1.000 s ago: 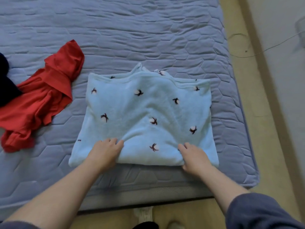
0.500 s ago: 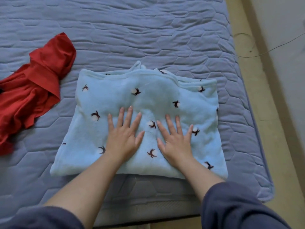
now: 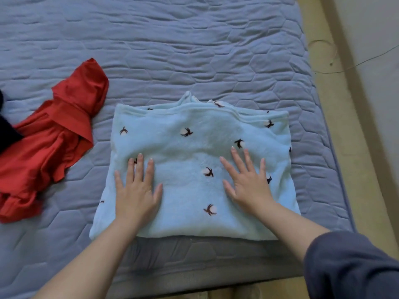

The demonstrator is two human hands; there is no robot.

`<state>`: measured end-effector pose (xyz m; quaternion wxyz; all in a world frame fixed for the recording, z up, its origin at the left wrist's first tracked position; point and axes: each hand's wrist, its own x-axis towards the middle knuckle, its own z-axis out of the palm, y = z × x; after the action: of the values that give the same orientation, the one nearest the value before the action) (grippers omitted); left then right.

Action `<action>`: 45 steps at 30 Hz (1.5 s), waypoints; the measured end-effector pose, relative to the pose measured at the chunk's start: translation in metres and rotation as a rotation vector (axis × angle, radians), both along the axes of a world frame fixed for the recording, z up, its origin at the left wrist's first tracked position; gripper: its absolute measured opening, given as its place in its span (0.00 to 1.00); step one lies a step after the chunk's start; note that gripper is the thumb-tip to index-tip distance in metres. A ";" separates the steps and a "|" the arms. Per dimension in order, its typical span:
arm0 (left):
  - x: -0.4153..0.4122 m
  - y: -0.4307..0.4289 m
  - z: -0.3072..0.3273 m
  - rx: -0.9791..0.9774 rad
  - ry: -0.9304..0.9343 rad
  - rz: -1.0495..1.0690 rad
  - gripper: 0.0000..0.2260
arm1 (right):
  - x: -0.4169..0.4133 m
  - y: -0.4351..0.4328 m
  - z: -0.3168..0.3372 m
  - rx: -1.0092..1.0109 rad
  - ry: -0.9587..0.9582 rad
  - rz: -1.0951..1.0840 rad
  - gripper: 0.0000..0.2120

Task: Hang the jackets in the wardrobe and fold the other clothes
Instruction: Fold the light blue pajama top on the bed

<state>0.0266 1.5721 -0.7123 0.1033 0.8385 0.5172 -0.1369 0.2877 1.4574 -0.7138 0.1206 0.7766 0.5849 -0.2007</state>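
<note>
Farthest left, a sliver of dark cloth (image 3: 7, 128) shows at the frame's edge; too little is in view to say what garment it is. Touching it, a red garment (image 3: 54, 143) lies crumpled and unfolded on the bed (image 3: 194, 50), whose quilted blue-grey cover fills most of the view.

Near the bed's front edge, apart from the red garment, lies a light blue fleece top (image 3: 194, 130) with small dark bird prints. It is folded into a rough rectangle, neckline at the far side. The left hand (image 3: 136, 190) lies palm down on the top's left part, fingers straight and slightly spread, pressing the fabric. The right hand (image 3: 248, 182) lies flat on its right part, fingers fanned wider. The hands are well apart, with a bird print between them.

A dark blue sleeve (image 3: 349, 266) covers the right arm at the lower right corner. Right of the bed runs a strip of tan floor (image 3: 319, 104), and a thin cable (image 3: 356, 65) trails across it.
</note>
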 end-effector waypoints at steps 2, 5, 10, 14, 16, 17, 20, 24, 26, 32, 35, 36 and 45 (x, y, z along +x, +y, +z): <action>0.013 0.000 0.004 -0.004 -0.050 -0.023 0.35 | 0.005 0.025 0.002 0.048 -0.024 0.023 0.30; 0.029 -0.004 -0.007 0.002 -0.076 0.003 0.33 | 0.010 0.062 -0.007 0.077 -0.034 0.037 0.29; 0.012 -0.021 -0.043 0.058 -0.029 0.113 0.30 | 0.031 0.053 -0.044 0.008 0.008 -0.067 0.27; 0.011 -0.034 -0.048 0.090 -0.048 0.239 0.29 | 0.038 0.049 -0.050 -0.033 0.037 -0.064 0.28; 0.012 -0.040 -0.046 0.072 -0.053 0.319 0.29 | 0.038 0.054 -0.042 -0.051 0.070 -0.062 0.28; 0.011 -0.043 -0.044 0.057 -0.052 0.363 0.30 | 0.038 0.056 -0.037 -0.060 0.090 -0.055 0.28; 0.009 -0.058 -0.032 0.043 -0.069 0.459 0.30 | 0.045 0.058 -0.021 -0.042 0.142 -0.013 0.27; 0.006 -0.099 -0.016 0.074 -0.111 0.612 0.34 | 0.058 0.070 -0.004 0.054 0.104 0.100 0.22; 0.008 -0.117 -0.011 0.068 -0.236 0.846 0.38 | 0.060 0.084 0.003 0.097 0.089 0.171 0.16; 0.052 -0.141 -0.003 -0.160 -1.341 1.968 0.33 | 0.050 0.144 0.022 0.109 0.110 0.217 0.12; 0.080 -0.148 -0.010 -0.476 -1.682 2.040 0.31 | 0.041 0.172 0.019 0.051 0.291 0.038 0.25; 0.088 -0.148 -0.014 -0.545 -1.725 2.003 0.33 | 0.039 0.181 0.015 0.005 0.353 -0.006 0.31; 0.098 -0.151 -0.069 -0.397 -1.582 2.060 0.13 | 0.048 0.219 -0.038 -0.169 0.313 -0.065 0.54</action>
<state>0.1248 1.4208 -0.7817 0.5537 -0.1143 0.6873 0.4561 0.3360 1.6763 -0.7518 0.0865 0.7415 0.5523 -0.3711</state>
